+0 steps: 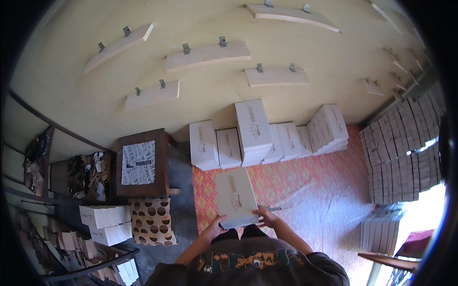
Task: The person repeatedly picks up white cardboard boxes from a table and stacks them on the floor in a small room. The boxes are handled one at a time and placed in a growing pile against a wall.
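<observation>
Two hands on one box: I hold a flat white cardboard box [235, 197] in front of me, w/ its long side pointing away from my body. My left hand [215, 225] has its grip closed on the near left corner, fingers curled under the edge. My right hand [265, 215] clamps the near right corner, thumb on top. The box is lifted, above my lap and above the patterned orange-pink mat [305, 190] that covers the floor. A small dark thing [274, 209] lies on the mat just beside my right hand; can't tell what it is.

Ahead of me, along the base of the pale yellow wall [210, 28], stands a row of stacked white boxes [254, 131] of the same kind, approx. six piles, the one in the middle highest, the right-hand pile [327, 127] leaning. Wooden wall shelves [207, 55] are fixed on brackets above them, bare.

To my left a dark wooden stool [143, 164] carries a printed sheet [138, 162] on top. Near it lies a dotted cushion [151, 220], brown spots on cream, and beside that two more white boxes [106, 223] stacked. Far left, a shelf unit [71, 176] holds shoes. At right, tall stacks of flattened cardboard [400, 152] stand against the wall, reaching into bright light.
</observation>
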Tool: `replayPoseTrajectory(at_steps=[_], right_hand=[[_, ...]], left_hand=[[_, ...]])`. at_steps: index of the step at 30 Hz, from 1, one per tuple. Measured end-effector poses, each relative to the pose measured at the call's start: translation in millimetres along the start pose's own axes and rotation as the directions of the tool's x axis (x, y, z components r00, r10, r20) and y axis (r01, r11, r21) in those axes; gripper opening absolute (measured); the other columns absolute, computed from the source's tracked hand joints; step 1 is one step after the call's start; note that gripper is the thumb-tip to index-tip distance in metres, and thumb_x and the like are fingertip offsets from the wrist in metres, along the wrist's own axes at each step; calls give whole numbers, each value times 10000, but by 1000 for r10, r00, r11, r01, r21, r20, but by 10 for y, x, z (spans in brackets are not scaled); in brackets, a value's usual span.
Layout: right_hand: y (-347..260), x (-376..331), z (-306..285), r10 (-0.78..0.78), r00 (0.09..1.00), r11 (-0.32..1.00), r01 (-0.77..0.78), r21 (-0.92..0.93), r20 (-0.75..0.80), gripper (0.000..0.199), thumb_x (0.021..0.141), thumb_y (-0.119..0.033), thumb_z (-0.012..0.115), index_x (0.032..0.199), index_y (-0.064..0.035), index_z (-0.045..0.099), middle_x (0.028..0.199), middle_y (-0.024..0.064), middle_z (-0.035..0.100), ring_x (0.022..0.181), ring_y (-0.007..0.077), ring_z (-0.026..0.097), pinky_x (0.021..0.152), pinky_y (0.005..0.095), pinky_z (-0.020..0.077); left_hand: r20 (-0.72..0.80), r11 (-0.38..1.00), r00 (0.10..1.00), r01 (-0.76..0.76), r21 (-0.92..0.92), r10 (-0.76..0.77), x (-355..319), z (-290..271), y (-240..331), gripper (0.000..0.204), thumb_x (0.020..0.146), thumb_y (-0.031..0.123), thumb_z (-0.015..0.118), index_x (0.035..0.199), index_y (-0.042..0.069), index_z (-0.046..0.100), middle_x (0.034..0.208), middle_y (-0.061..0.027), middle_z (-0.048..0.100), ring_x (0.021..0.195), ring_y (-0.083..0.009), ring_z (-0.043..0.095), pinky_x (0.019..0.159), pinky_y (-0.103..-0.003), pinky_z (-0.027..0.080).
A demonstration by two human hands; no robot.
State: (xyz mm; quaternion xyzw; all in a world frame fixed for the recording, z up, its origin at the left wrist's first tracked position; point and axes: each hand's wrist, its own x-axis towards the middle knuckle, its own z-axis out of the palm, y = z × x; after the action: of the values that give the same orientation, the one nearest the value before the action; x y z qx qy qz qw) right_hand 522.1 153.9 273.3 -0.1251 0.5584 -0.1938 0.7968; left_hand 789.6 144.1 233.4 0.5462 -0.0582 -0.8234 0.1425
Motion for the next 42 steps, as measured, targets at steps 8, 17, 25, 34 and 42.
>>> replayPoseTrajectory(at_steps=[8,17,25,34,42], right_hand=[[-188,1315,-476,69,979,948,-125,294,194,728,794,-214,611,1362,-277,160,1281,117,361,1039,404,475,810,496,434],[15,2427,-644,-80,990,854,9,520,113,724,797,-151,586,1371,-280,164,1230,99,444,980,299,546,808,392,444],[-105,3377,-900,-126,991,822,79,564,46,672,773,-137,585,1359,-216,266,1215,54,467,1028,260,509,860,397,422],[-241,4145,-1000,-217,955,692,295,659,-200,586,775,-110,537,1319,-178,330,1200,72,446,1032,289,468,866,409,418],[-363,4853,-933,-644,593,696,716,-48,-484,202,790,7,575,985,57,582,1278,173,388,1076,269,480,776,353,489]], left_hand=[[-49,990,990,-137,-20,136,1311,-342,361,687,726,276,653,1326,182,331,1276,-70,427,1181,-273,386,939,-505,297],[11,981,981,-193,-30,193,2256,-686,806,766,728,108,596,1395,192,229,1320,-57,405,1222,-216,373,972,-343,331],[-61,958,974,-224,-178,216,3218,-911,937,688,751,159,605,1362,161,287,1230,-56,457,1089,-187,456,866,-367,390],[-315,661,938,-329,-674,145,3976,-609,1061,406,803,242,595,1163,134,439,1107,-17,480,1024,-172,467,814,-307,417],[-181,665,962,-272,-696,204,4289,-152,1652,308,816,151,512,1108,78,449,1057,-67,488,961,-246,482,854,-385,404]])
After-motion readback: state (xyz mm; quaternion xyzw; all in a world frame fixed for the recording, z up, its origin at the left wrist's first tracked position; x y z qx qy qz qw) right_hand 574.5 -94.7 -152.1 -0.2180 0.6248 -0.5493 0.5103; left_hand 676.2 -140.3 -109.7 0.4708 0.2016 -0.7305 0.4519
